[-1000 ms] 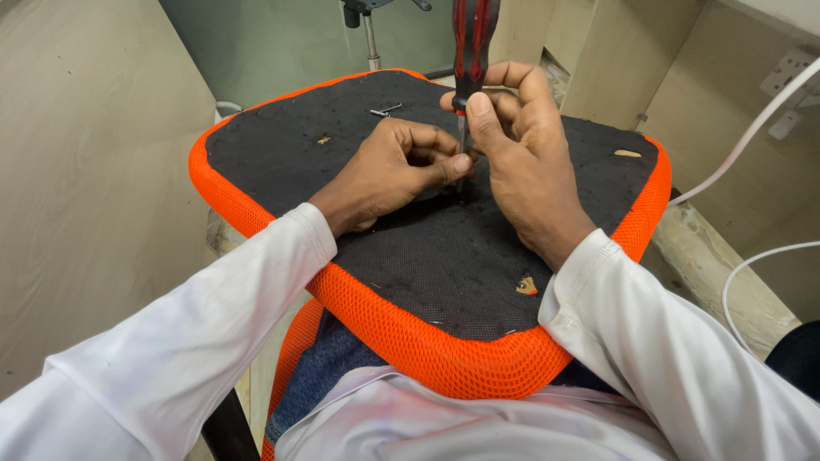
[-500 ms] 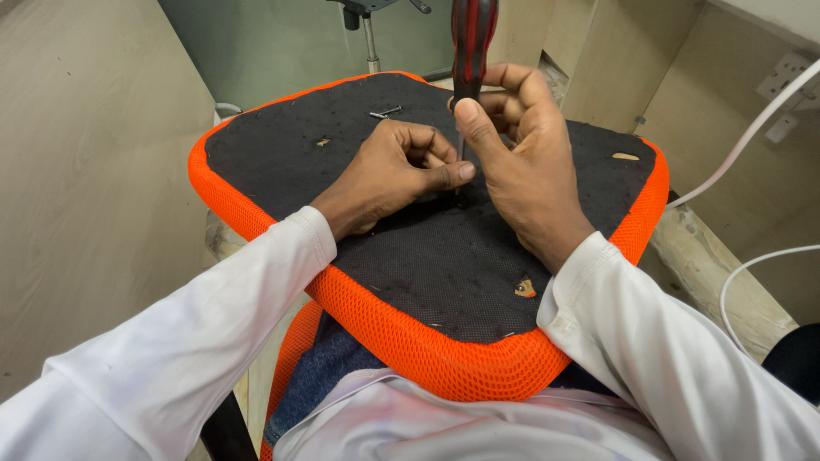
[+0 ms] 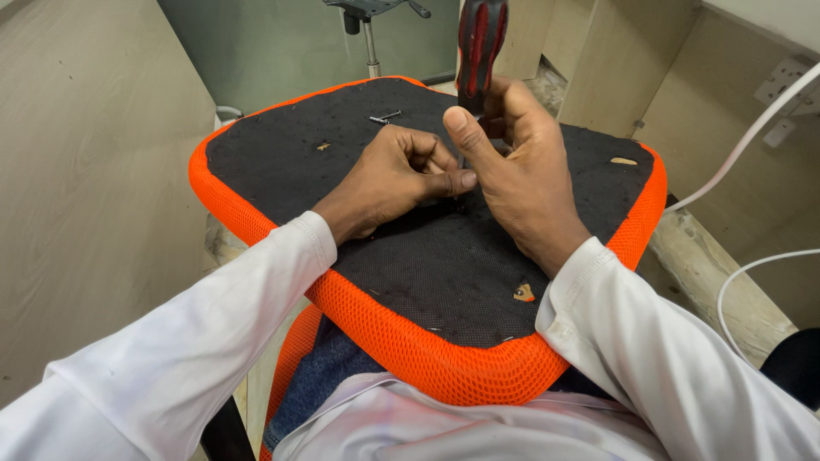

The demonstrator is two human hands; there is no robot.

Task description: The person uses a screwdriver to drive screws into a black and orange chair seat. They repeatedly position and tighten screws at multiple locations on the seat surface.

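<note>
A person in white sleeves works on the underside of an orange-edged seat (image 3: 410, 346) resting across the lap, both hands close together at its middle. The right hand (image 3: 521, 183) is wrapped around the lower handle of a screwdriver (image 3: 480, 47), red and black, standing nearly upright with its shaft running down between the two hands; the tip is hidden behind the fingers. The left hand (image 3: 389, 175) is curled into a loose fist just beside the shaft, thumb and fingertips pinched at its base, apparently steadying the tip or a fastener there, though what they grip cannot be made out. Two loose screws (image 3: 386, 116) lie on the black fabric beyond the left hand, well apart from the work. Small tan scraps (image 3: 524, 293) dot the fabric, one near the right wrist and another out past the right hand toward the far edge. White cables (image 3: 752, 137) trail to the right of that arm. Driving here looks best done with the screwdriver kept square to the seat, weight pressed straight down through the right palm, the left fingers guiding low on the shaft and kept clear of the tip should it slip.
</note>
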